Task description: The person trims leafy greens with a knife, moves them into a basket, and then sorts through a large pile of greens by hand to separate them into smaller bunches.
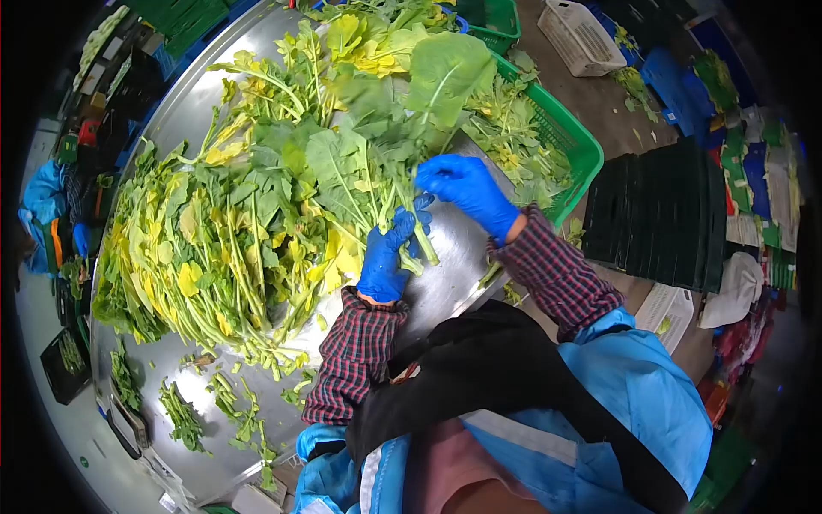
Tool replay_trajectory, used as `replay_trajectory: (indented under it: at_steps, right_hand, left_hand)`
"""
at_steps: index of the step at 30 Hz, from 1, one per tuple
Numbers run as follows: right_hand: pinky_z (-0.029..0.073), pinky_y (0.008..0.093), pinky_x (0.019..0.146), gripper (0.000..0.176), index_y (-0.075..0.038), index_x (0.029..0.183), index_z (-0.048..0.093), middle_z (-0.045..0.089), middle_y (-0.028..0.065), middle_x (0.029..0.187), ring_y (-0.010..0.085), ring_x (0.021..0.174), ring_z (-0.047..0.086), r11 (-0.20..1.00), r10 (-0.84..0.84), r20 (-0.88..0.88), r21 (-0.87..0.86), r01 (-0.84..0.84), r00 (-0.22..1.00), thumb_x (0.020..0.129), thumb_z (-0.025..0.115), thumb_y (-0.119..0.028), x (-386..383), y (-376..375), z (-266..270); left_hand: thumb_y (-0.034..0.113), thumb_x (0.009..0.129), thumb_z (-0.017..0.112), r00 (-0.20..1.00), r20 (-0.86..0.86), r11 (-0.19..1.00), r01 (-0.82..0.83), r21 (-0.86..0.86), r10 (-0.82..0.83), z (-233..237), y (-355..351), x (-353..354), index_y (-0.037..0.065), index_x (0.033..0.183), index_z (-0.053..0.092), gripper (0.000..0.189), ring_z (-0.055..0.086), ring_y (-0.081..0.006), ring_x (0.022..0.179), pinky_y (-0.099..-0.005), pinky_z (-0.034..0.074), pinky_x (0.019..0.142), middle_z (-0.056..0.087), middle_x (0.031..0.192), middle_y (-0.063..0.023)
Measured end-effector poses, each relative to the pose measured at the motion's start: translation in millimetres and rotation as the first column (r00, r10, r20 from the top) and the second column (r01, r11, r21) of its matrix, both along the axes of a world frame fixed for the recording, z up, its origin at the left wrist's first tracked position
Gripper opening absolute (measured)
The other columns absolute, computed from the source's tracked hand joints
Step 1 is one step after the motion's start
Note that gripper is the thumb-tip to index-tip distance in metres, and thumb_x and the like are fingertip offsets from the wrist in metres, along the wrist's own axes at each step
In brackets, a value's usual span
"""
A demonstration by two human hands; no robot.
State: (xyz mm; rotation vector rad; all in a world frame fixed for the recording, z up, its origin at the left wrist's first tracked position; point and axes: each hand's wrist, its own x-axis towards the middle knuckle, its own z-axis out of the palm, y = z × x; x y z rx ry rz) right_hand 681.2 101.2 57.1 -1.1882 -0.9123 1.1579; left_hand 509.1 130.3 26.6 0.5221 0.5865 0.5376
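Observation:
My left hand (385, 259), in a blue glove, is closed around the stems of a bunch of leafy greens (368, 171) above the metal table (454, 253). Just right of the bunch is my right hand (467, 188), also gloved in blue, its fingers bent together beside the stems; whether anything is pinched between them is too small to tell. A broad green leaf (449, 77) rises from the top of the bunch. To the left lies a large pile of green and yellowing stalks (197, 248).
A green crate (586, 154) with leaves stands against the table's right edge. Small bundles of greens (180, 415) lie at the near left. A white crate (582, 38) and dark stacked crates (655, 214) stand to the right. Another person (47, 206) is at the far left.

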Motion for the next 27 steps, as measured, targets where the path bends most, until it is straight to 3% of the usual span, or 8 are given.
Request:
replay_trajectory:
  at_steps: [7,11,14,15,18,21,23,27]
  right_hand:
    - [0.048,0.0256,0.059,0.013,0.000,0.083,0.057,0.059,0.0042,0.072,0.0110,0.062,0.057,0.961,-0.046,0.029,-0.272,0.052,0.999,0.083,0.056,-0.013,-16.2,4.4,-18.3]
    - [0.046,0.0289,0.056,0.020,-0.003,0.084,0.059,0.059,0.0048,0.069,0.0158,0.060,0.057,0.897,-0.050,-0.805,-0.296,-0.327,0.591,0.086,0.048,-0.019,-4.8,-3.8,-61.2]
    - [0.044,0.0291,0.050,0.018,-0.001,0.077,0.064,0.059,0.0054,0.062,0.0147,0.054,0.055,0.814,-0.233,-0.066,-0.558,0.158,0.970,0.081,0.055,-0.016,8.9,-2.4,-70.8]
    - [0.043,0.0308,0.049,0.013,-0.003,0.069,0.062,0.058,0.0054,0.059,0.0169,0.053,0.054,0.909,-0.247,0.390,-0.224,0.352,0.887,0.074,0.064,-0.015,37.3,-2.6,-98.9]
    - [0.044,0.0331,0.054,0.028,-0.003,0.067,0.065,0.060,0.0098,0.060,0.0177,0.055,0.056,0.814,-0.059,0.842,-0.270,0.514,0.537,0.074,0.064,-0.030,112.6,-13.0,-106.7]
    - [0.045,0.0303,0.053,0.031,-0.004,0.074,0.067,0.062,0.0083,0.064,0.0154,0.055,0.056,0.891,0.147,0.809,-0.358,0.278,0.569,0.075,0.065,-0.035,75.7,-18.9,-44.5]
    - [0.046,0.0247,0.052,0.026,-0.004,0.079,0.069,0.064,0.0031,0.069,0.0092,0.056,0.056,0.874,0.157,0.236,-0.486,-0.024,0.959,0.079,0.066,-0.030,34.7,-21.1,-19.6]
    - [0.040,0.0207,0.049,0.019,-0.002,0.075,0.063,0.055,-0.0017,0.061,0.0045,0.054,0.049,0.961,0.124,0.438,-0.278,0.003,0.890,0.081,0.065,-0.020,-16.4,-11.2,-17.7]
  left_hand:
    - [0.016,0.081,0.062,0.996,0.060,0.991,-0.065,-0.120,0.073,-18.5,-14.6,-5.7,-0.004,0.119,0.048,0.045,0.055,-0.0145,0.081,-0.0248,0.046,0.073,0.058,0.092,-0.0058]
    - [0.016,0.080,0.063,0.992,0.037,0.991,-0.118,-0.069,0.121,-13.6,-22.6,1.8,-0.004,0.116,0.051,0.043,0.057,-0.0156,0.086,-0.0246,0.047,0.074,0.060,0.100,-0.0092]
    - [0.010,0.082,0.060,0.983,-0.027,0.984,-0.179,-0.002,0.179,-8.2,-22.4,0.9,-0.005,0.108,0.055,0.030,0.058,-0.0147,0.083,-0.0252,0.046,0.073,0.063,0.097,-0.0111]
    - [0.009,0.082,0.060,0.970,-0.076,0.972,-0.227,0.062,0.231,-7.7,-20.0,-0.4,-0.005,0.106,0.056,0.029,0.058,-0.0130,0.078,-0.0237,0.045,0.069,0.064,0.096,-0.0105]
    - [0.006,0.077,0.064,0.932,-0.235,0.956,-0.241,0.168,0.276,4.8,-5.2,-9.7,-0.002,0.096,0.062,0.021,0.048,-0.0056,0.059,-0.0190,0.038,0.054,0.062,0.078,-0.0026]
    - [0.005,0.074,0.067,0.910,-0.334,0.965,-0.196,0.176,0.246,1.0,-4.2,-9.2,0.000,0.095,0.063,0.022,0.048,-0.0055,0.059,-0.0186,0.037,0.054,0.057,0.072,0.0016]
    - [0.005,0.073,0.068,0.912,-0.333,0.967,-0.195,0.164,0.241,0.0,-7.1,-3.0,0.001,0.096,0.063,0.024,0.048,-0.0055,0.060,-0.0183,0.037,0.054,0.054,0.070,0.0033]
    - [-0.006,0.070,0.064,0.938,-0.298,0.977,-0.127,0.174,0.175,6.9,-21.7,5.6,0.000,0.095,0.060,0.026,0.053,-0.0084,0.065,-0.0205,0.043,0.060,0.060,0.080,-0.0015]
